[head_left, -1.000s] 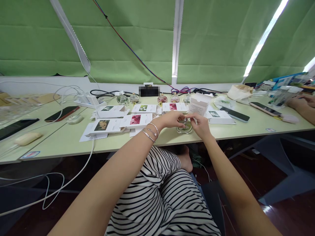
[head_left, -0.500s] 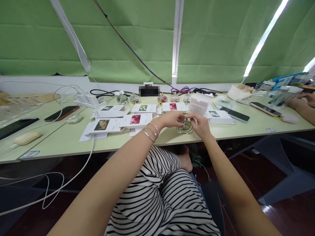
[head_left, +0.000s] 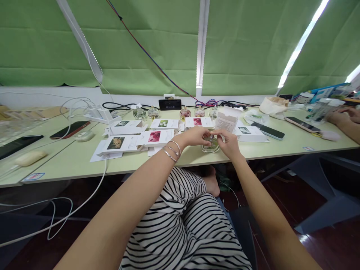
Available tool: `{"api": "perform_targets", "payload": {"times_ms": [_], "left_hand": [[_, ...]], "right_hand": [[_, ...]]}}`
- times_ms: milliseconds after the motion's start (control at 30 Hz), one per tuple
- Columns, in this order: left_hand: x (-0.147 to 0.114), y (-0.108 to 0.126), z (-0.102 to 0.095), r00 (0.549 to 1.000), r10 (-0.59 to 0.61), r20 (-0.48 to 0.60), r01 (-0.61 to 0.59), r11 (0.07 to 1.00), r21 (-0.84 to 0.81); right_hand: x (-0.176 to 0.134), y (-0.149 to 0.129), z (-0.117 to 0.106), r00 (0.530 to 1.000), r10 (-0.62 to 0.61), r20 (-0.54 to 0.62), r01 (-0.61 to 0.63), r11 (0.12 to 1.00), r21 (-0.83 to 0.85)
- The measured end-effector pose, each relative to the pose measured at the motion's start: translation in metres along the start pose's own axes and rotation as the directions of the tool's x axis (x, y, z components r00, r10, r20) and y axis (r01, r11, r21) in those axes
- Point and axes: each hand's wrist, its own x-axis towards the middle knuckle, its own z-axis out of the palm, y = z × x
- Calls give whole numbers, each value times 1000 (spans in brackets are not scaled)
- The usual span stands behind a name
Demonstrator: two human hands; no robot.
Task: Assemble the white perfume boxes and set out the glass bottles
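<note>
A round, flat glass bottle (head_left: 210,147) with green plant matter inside stands upright near the table's front edge. My left hand (head_left: 197,136), with bracelets at its wrist, is closed at the bottle's neck from the left. From the other side my right hand (head_left: 229,144) pinches at the bottle's top; the fingers cover most of it, so any small part between them is hidden. Just behind is an open white box (head_left: 226,122) with its flap up. Similar bottles with coloured contents, such as a red one (head_left: 185,113), stand in a row farther back.
White picture boxes (head_left: 157,137) lie to the left, another box (head_left: 251,134) to the right. Phones (head_left: 268,131) rest on the table (head_left: 157,161). A black phone (head_left: 170,104) showing a timer stands at the back. White cables (head_left: 104,168) hang left. Another person's hand (head_left: 341,117) is far right.
</note>
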Motion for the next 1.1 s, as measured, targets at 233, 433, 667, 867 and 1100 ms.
{"api": "perform_targets", "payload": {"times_ms": [233,433,667,867,1100], "left_hand": [[0,0,0,1000,7,-3,-7,1000,13],[1,0,0,1000,6,-2,-6,1000,12],[0,1,0,1000,-1,2,1,1000,10],[0,1,0,1000,-4,2,4,1000,-3],[-1,2,-1,1000,6,1,-6,1000,-14]], "right_hand": [[-1,1,1,1000,28,-11,-28,1000,12],[-2,2,2,998,60,-19,-59,998,11],[-2,2,1,999,46,-10,-46,999,10],[-1,1,1,998,66,-1,-66,998,22],[0,2,1,998,70,2,-70,997,26]]}}
